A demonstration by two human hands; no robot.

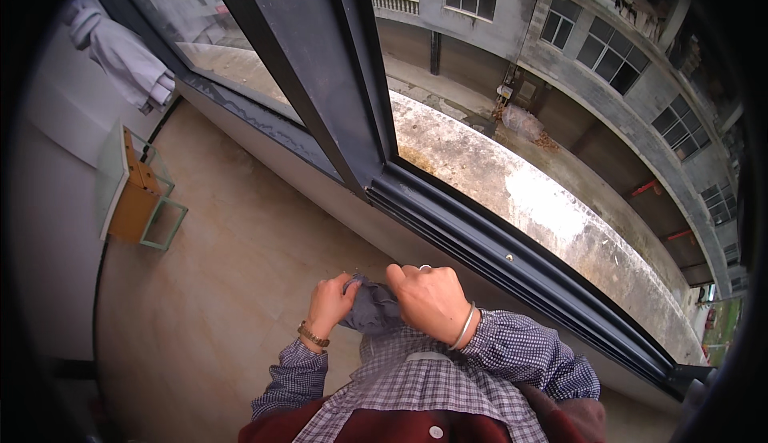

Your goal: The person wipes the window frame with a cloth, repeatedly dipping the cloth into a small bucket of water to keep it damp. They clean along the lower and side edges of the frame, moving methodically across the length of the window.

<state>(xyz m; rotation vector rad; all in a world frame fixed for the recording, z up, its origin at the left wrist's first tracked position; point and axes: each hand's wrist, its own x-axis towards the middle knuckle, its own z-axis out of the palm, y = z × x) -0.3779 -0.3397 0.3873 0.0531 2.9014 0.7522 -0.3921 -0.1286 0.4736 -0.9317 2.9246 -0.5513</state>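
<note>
Between my two hands a crumpled grey cloth [373,308] is held in front of the checked apron [432,377]. My left hand [332,304], with a wristwatch below it, pinches the cloth's left side between thumb and fingers. My right hand [429,302] is curled into a fist at the cloth's right edge; a ring and a bangle show on it. Its fingertips are hidden from view. Just beyond the right hand runs the dark metal track of a sliding window [456,227].
A dark window frame post [300,65] rises ahead, with a glass pane [198,29] to its left. Outside lie a weathered concrete ledge [480,149] and a grey building [588,41]. At left stand a small wooden cabinet with glass [135,197] and a hanging pale cloth [123,53] above tiled floor [228,251].
</note>
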